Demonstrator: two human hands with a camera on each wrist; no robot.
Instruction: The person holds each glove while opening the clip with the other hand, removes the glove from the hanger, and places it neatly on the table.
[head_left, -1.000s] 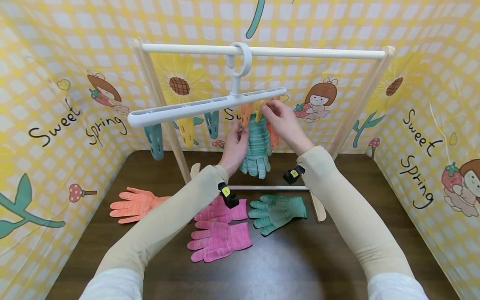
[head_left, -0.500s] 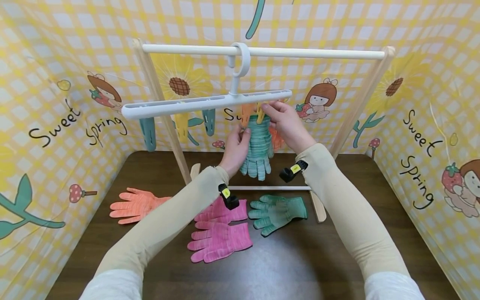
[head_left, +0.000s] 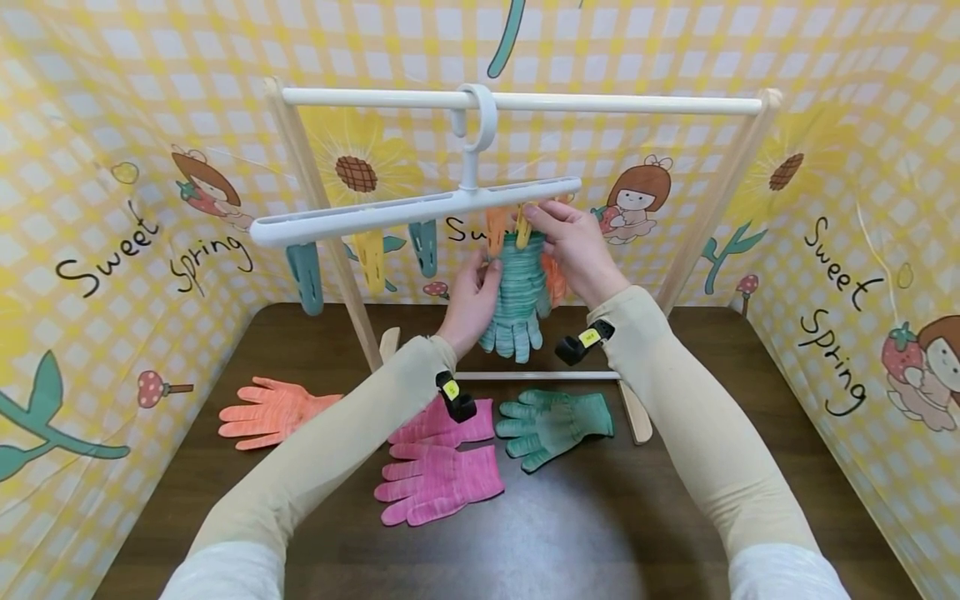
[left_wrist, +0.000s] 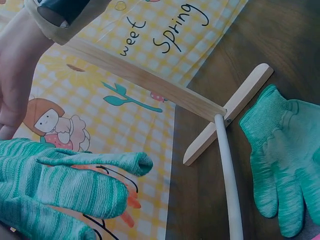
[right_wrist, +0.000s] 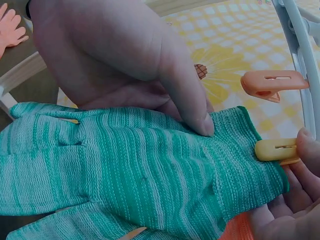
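A green striped knit glove [head_left: 517,287] hangs with its fingers down below the grey clip hanger [head_left: 420,206]. My left hand [head_left: 471,302] holds the glove by its side, the thumb lying on the fabric near the cuff in the right wrist view. At the cuff's upper edge sits a yellow clip [right_wrist: 275,149], and my right hand [head_left: 579,250] pinches it between thumb and fingers. An orange clip [right_wrist: 272,84] hangs just beside it, apart from the cuff. Behind the green glove, an orange glove [head_left: 555,279] shows partly.
The hanger hooks over a white rod [head_left: 630,102] on a wooden frame [head_left: 708,208]. Teal [head_left: 305,279] and yellow [head_left: 371,260] clips hang at its left. On the dark table [head_left: 525,550] lie an orange glove [head_left: 270,412], pink gloves [head_left: 442,483] and a green glove [head_left: 555,425].
The hanger has swung slightly and tilts a little differently. The green glove and both hands have shifted slightly to the right; both hands keep their hold.
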